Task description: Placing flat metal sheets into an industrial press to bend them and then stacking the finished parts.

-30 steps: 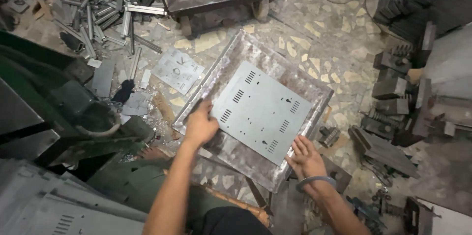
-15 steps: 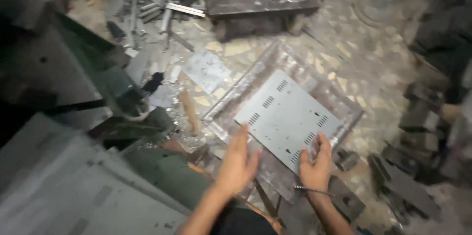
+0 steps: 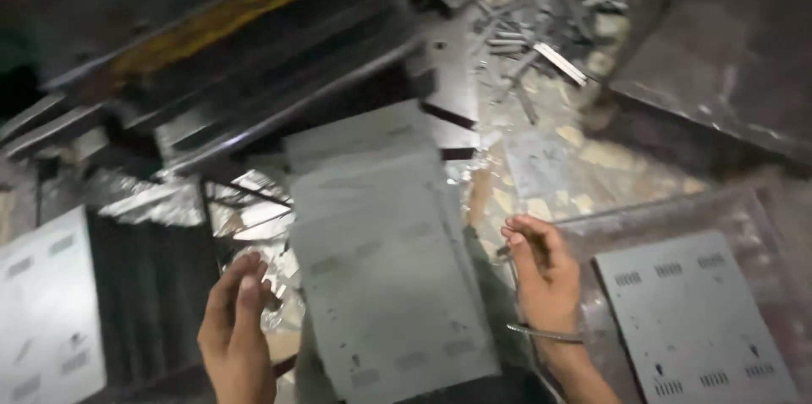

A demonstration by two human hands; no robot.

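Dim and heavily motion-blurred throughout; the machine toward eleven o'clock sinks into shadow, while the pale metal sheets at centre catch soft overhead light.

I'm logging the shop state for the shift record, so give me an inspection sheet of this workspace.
Surface: stone-patterned floor, partly bare, blurred.
Job's things: stack of grey metal sheets between the hands; a vented grey panel lies at right on clear plastic wrap.
Clutter: metal offcuts heaped at top; another pale panel at far left.
Hands: left hand and right hand both open, flanking the stack, touching nothing clearly; bangle on the right wrist.
Cables: nothing seen.
Surroundings: dark machine with a yellow strip behind the stack.
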